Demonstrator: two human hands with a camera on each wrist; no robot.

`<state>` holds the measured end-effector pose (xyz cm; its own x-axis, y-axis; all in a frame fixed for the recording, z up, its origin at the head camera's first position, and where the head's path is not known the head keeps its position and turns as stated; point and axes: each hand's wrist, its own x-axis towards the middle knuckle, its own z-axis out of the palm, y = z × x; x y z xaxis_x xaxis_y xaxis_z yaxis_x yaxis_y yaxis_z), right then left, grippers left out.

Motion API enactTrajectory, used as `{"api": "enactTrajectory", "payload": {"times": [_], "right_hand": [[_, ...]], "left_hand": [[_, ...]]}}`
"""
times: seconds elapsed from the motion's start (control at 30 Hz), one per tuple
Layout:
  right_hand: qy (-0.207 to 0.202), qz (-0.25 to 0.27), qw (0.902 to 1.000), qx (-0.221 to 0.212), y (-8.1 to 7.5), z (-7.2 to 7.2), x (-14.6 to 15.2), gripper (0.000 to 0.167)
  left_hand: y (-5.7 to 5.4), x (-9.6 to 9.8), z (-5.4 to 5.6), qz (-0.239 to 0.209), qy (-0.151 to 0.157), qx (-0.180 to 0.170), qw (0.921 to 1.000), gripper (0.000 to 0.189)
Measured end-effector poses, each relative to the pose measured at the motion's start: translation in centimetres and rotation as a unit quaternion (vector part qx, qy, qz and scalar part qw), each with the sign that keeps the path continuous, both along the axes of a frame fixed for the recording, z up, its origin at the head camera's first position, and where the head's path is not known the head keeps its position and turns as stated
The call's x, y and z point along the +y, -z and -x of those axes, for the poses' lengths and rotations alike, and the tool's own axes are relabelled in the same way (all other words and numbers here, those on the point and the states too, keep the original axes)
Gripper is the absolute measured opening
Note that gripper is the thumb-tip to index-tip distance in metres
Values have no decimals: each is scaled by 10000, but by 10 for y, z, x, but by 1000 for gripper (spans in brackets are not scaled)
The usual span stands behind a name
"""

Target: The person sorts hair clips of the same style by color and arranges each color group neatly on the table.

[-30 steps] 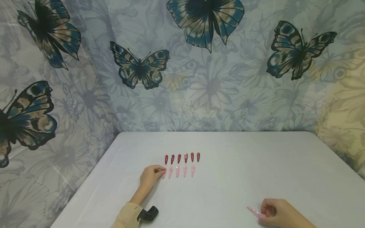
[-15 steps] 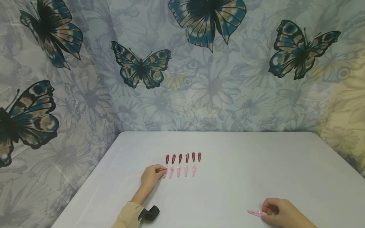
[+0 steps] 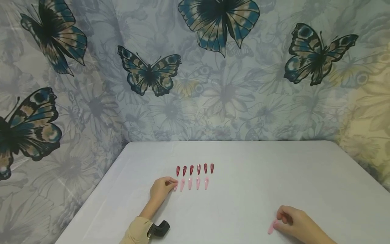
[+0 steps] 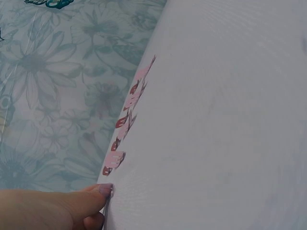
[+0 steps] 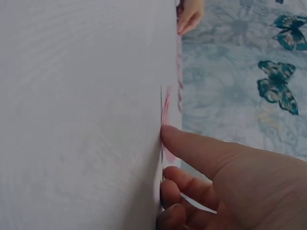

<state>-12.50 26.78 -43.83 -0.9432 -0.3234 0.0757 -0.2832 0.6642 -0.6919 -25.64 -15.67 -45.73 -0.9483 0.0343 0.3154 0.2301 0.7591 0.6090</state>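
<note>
On the white table, my left hand [image 3: 160, 190] pinches the leftmost pink hair clip [image 3: 175, 187] of the nearer row between thumb and fingers. Several more pink hair clips [image 3: 190, 183] lie to its right, behind which runs a row of dark red hair clips [image 3: 191, 170]. Near the table's front right, my right hand [image 3: 294, 222] is at a single pink hair clip [image 3: 271, 228]. In the right wrist view the thumb [image 5: 180, 139] touches that clip [image 5: 166, 105], while the forefinger stands apart from the thumb. The left wrist view hides most of the clip at the left fingertips.
A white-covered table [image 3: 231, 203] fills the lower view. Behind and to the left hangs a patterned cloth [image 3: 225, 101] with butterflies and flowers. A black device [image 3: 159, 228] sits at the left wrist, by the beige sleeve [image 3: 137, 230].
The right hand's pink clip has turned from pointing left to slanting toward the table's front, and the thumb and forefinger have shifted slightly away. The left hand stays on its clip.
</note>
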Motion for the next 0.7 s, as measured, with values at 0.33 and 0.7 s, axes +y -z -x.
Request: {"api": "enactTrajectory", "payload": {"times": [0.33,0.7], "right_hand": [[115,157,9992,-362,-2,2,-4,20],[49,555,9984,-71,-1,6,-8,12]], "left_hand": [[0,-1,0,1,-39,8,10000,5],[1,0,1,1,-32,3,10000,5]]}}
